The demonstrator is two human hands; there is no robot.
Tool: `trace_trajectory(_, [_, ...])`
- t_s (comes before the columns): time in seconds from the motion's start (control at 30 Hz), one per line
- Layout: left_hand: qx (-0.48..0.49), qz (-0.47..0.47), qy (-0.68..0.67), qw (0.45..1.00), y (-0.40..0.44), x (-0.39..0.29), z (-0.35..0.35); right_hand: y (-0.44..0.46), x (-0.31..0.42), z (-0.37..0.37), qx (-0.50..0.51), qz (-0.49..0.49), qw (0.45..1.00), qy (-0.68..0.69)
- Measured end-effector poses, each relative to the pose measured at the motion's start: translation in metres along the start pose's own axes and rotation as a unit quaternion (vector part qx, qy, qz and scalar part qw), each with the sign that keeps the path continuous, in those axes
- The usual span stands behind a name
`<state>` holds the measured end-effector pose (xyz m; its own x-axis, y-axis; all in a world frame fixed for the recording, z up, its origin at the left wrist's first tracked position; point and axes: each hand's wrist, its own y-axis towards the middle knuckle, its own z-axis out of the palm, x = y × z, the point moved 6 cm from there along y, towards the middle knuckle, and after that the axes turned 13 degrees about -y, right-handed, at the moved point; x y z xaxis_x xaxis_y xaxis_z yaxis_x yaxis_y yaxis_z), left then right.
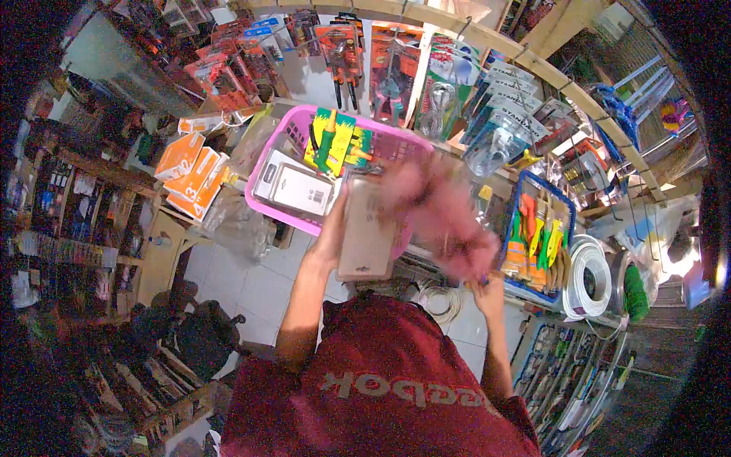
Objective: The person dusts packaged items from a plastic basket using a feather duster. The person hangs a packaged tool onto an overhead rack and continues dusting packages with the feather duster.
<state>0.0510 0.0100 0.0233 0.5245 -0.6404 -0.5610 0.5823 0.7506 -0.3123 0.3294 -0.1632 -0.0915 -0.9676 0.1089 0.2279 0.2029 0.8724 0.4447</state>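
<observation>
My left hand (330,240) grips the side of a flat, brownish see-through package (364,247), held upright over the near edge of a pink plastic basket (283,218). In my right hand (486,291) is a fluffy pink duster or cloth (449,221), smeared by motion; I cannot tell which. It stretches toward the package's upper right and covers part of it. The fingers of my right hand are partly hidden behind the pink thing. Inside the basket lie white boxed packages (298,189) and a yellow-and-green carded tool (329,145).
Carded pliers (343,61) and Stanley packs (506,114) hang along a wooden rail at the back. A blue basket (571,209) of paintbrushes (542,244) stands right, beside a white cable coil (588,276). Orange boxes (190,175) are stacked left.
</observation>
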Motion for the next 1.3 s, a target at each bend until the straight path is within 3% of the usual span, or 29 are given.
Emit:
trace_trajectory(0.07, [-0.017,0.005,0.055,0.998,-0.006,0.004,0.0,0.01,-0.001,-0.007,-0.016,-0.071,0.997,0.011])
trace_trajectory(0.1, [-0.02,0.008,0.07,0.997,-0.007,0.006,-0.001,0.029,0.0,-0.011,0.094,0.007,0.995,0.024])
trace_trajectory(0.17, [-0.029,-0.003,0.032,0.999,-0.005,0.011,-0.006,0.055,0.012,-0.024,0.307,0.159,0.937,0.05])
trace_trajectory(0.2, [-0.047,-0.018,0.003,0.999,-0.007,0.012,-0.007,0.058,0.014,-0.025,0.232,0.121,0.962,0.074])
trace_trajectory(0.3, [-0.049,-0.14,-0.154,0.977,-0.019,0.019,-0.002,0.049,0.035,-0.029,0.289,-0.092,0.952,0.036])
trace_trajectory(0.33, [0.007,-0.092,-0.092,0.992,-0.002,0.016,-0.018,0.048,0.036,-0.026,0.311,-0.111,0.944,0.016])
trace_trajectory(0.43, [-0.003,-0.029,-0.067,0.997,-0.011,0.015,-0.02,0.061,0.017,-0.022,0.259,0.032,0.965,-0.004])
trace_trajectory(0.53, [-0.005,-0.009,-0.061,0.998,-0.017,0.017,-0.022,0.071,0.029,-0.027,0.292,0.059,0.954,0.034])
trace_trajectory(0.63, [-0.051,0.026,0.066,0.996,-0.013,0.008,-0.022,0.066,0.046,-0.034,0.327,-0.09,0.941,-0.018])
trace_trajectory(0.67, [-0.08,-0.013,-0.013,0.997,-0.017,0.012,-0.023,0.065,0.044,-0.031,0.322,-0.099,0.941,-0.032])
trace_trajectory(0.7, [-0.11,-0.053,-0.091,0.988,-0.023,0.019,-0.025,0.063,0.033,-0.023,0.304,-0.067,0.95,-0.023])
trace_trajectory(0.73, [0.001,-0.052,-0.142,0.989,-0.026,0.022,-0.024,0.061,0.02,-0.012,0.285,-0.034,0.958,-0.014])
trace_trajectory(0.87, [-0.024,0.108,0.06,0.992,-0.02,0.003,-0.027,0.067,0.026,-0.015,0.32,-0.007,0.947,0.014])
trace_trajectory(0.97, [-0.022,-0.042,-0.065,0.997,-0.011,0.024,-0.056,0.061,0.045,-0.021,0.326,-0.103,0.94,-0.01])
trace_trajectory(1.0, [-0.037,-0.045,-0.089,0.994,-0.018,0.023,-0.05,0.066,0.042,-0.021,0.308,-0.063,0.949,0.007])
trace_trajectory(1.07, [-0.052,0.064,0.038,0.996,-0.019,0.015,-0.049,0.076,0.034,-0.021,0.275,0.016,0.96,0.039])
trace_trajectory(1.1, [-0.06,0.118,0.102,0.986,-0.021,0.008,-0.045,0.073,0.034,-0.021,0.261,0.003,0.965,0.028])
trace_trajectory(1.17, [0.012,0.022,0.026,0.999,-0.028,0.007,-0.028,0.064,0.031,-0.019,0.229,-0.022,0.973,0.007])
trace_trajectory(1.2, [0.001,-0.007,-0.036,0.999,-0.032,0.011,-0.023,0.056,0.032,-0.001,0.363,-0.058,0.929,0.034])
trace_trajectory(1.23, [-0.01,-0.036,-0.097,0.995,-0.033,0.014,-0.021,0.055,0.03,-0.002,0.359,-0.063,0.931,0.022])
trace_trajectory(1.3, [-0.033,-0.014,-0.045,0.998,-0.018,0.019,-0.045,0.057,0.032,-0.009,0.353,-0.074,0.933,-0.002])
